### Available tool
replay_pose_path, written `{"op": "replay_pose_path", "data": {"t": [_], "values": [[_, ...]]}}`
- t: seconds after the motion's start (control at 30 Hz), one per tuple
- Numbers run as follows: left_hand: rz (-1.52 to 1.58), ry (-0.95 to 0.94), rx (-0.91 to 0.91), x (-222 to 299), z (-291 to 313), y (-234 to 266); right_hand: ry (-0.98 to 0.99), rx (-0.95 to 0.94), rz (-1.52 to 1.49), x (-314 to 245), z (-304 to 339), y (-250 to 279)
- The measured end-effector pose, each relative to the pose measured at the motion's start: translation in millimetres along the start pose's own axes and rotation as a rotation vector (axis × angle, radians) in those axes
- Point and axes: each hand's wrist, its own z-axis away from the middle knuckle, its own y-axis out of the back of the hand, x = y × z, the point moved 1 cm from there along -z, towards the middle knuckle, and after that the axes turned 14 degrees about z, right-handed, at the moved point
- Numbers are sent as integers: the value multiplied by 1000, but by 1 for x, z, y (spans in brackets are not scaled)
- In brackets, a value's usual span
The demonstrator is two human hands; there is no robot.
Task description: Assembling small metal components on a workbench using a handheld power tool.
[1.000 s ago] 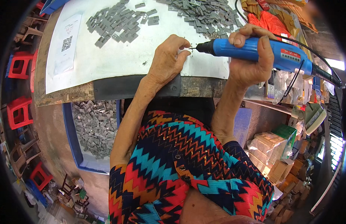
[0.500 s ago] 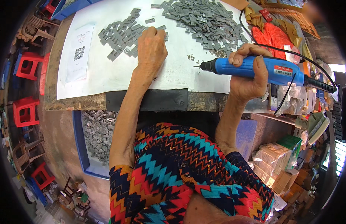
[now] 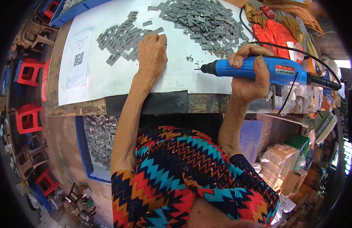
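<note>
Blue drvr (image 3: 273, 72) in R grip (image 3: 245, 86)

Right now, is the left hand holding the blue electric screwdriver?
No: the right hand grips the blue electric screwdriver, while the left hand is at the smaller gray-piece pile.

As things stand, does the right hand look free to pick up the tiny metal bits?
Probably not: the right hand is wrapped around the blue power tool, though the tiny metal bits lie near the tool's tip on the white sheet.
</note>
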Motion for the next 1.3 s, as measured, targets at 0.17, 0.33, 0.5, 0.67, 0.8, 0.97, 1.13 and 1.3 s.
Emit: {"op": "replay_pose_path", "data": {"t": [0.17, 0.33, 0.5, 0.67, 0.8, 0.97, 1.13, 1.3], "values": [[19, 40, -48, 5, 1, 4, -20, 35, -20, -1, 0, 0], [168, 79, -117, 12, 2, 13, -13, 40, -22, -1, -1, -1], [132, 79, -38, 10, 5, 7, -11, -42, 50, 0, 1, 1], [234, 119, -106, 11, 13, 9, -16, -101, 75, 2, -3, -6], [270, 127, -97, 25, 25, 17, 2, -164, 60, 8, -8, -14], [366, 143, -70, 33, 39, 19, 87, -211, 200, 17, -9, -35], [433, 162, -66, 26, 41, 20, -48, -292, 47, 30, -14, -50], [463, 190, -45, 25, 43, 17, -52, -182, 94, 27, -8, -72]]}}
